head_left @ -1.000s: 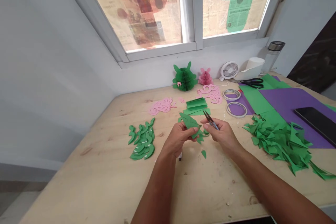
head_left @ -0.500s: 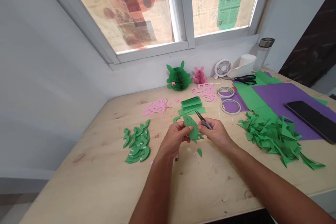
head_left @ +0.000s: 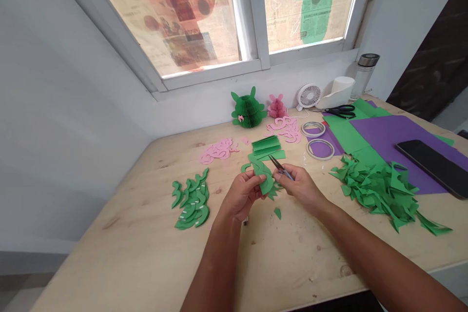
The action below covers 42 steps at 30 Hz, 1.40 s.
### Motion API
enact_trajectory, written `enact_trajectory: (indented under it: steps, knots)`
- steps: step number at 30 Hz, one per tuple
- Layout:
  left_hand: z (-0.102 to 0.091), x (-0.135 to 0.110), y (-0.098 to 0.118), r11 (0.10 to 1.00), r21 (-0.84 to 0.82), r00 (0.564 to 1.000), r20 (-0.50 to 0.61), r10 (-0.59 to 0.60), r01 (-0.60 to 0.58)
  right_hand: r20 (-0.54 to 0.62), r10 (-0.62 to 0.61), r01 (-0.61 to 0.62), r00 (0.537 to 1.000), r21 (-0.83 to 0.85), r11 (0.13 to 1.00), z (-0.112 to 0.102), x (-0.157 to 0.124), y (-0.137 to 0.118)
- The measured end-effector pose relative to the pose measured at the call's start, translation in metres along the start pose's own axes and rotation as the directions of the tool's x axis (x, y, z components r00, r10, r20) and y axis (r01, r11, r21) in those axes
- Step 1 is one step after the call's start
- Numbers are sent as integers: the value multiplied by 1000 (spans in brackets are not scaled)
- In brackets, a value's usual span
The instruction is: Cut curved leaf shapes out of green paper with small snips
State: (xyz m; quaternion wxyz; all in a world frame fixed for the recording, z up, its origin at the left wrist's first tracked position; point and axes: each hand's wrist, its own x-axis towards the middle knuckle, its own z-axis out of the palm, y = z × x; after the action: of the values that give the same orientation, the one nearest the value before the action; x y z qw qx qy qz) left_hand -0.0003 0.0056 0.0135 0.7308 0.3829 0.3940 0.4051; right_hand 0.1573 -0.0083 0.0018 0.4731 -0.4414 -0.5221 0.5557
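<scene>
My left hand pinches a piece of green paper with a curved edge, thumb on top. Close on its right, my right hand is closed around a small pair of scissors, blades pointing up and left beside the paper. Whether the blades touch the paper I cannot tell. Small green scraps lie on the table under the hands, and one loose scrap is nearer me. Just beyond the hands lies a pleated green paper. Cut green curved pieces are stacked to the left.
Green offcuts are heaped at right, near a black phone on purple paper. Tape rolls, black scissors, a fan and a bottle stand or lie behind. Pink cutouts and a green honeycomb figure are farther back.
The green paper has turned a little in my left hand and sits slightly lower. My right hand with the scissors has shifted slightly left.
</scene>
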Motion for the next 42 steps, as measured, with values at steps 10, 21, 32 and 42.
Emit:
enact_trajectory:
  steps: [10,21,32,42]
  knots:
    - [0,0,1,994,-64,989,-126,78,-86,-78,-81,81,994,2,997,4,-4,-3]
    - [-1,0,4,978,-103,970,-180,163,-184,-37,-123,116,992,-160,980,3,-7,-2]
    - [0,-1,5,972,-43,958,-186,218,-230,21,-88,91,996,-296,951,2,-3,4]
    - [5,-3,5,976,2,959,-188,213,-217,-14,-47,42,999,-259,965,3,-2,7]
